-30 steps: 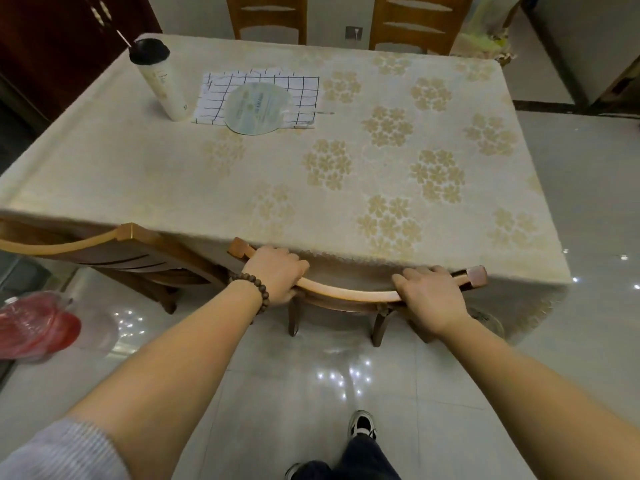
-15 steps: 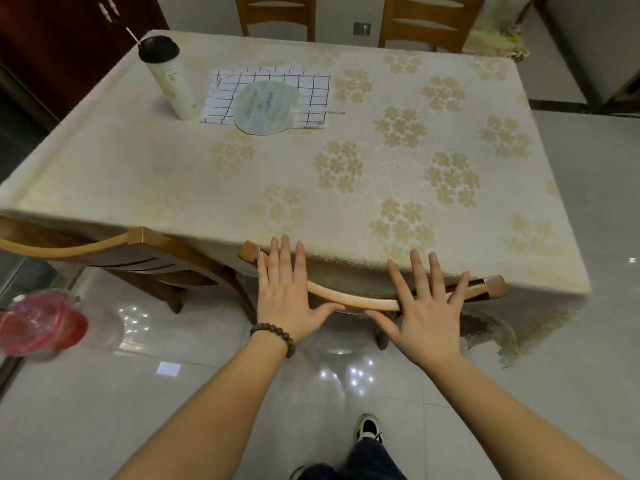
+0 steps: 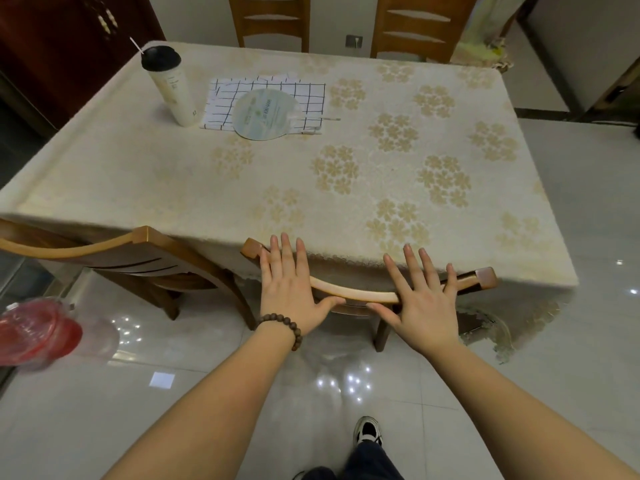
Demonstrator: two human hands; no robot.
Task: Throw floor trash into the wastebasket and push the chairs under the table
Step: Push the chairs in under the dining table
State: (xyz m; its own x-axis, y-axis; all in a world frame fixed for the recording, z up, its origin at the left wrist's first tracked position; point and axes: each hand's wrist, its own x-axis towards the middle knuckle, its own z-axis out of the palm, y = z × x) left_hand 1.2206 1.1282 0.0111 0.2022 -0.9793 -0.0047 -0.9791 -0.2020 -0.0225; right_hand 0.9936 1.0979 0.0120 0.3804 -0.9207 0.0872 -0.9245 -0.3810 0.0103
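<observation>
Both my bare forearms reach forward. My left hand, a dark wooden bead bracelet at its wrist, lies flat with fingers spread; my right hand likewise, palm down, thumb inward.

One head-worn wide-angle view looks forward and steeply down from standing height, close over the table edge, taking in both forearms, a shoe and floor below.

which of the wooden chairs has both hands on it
The wooden chair at the near table edge, its curved pale top rail under the open left hand and right hand. The brown chair to its left and the two far ones go untouched.
</observation>
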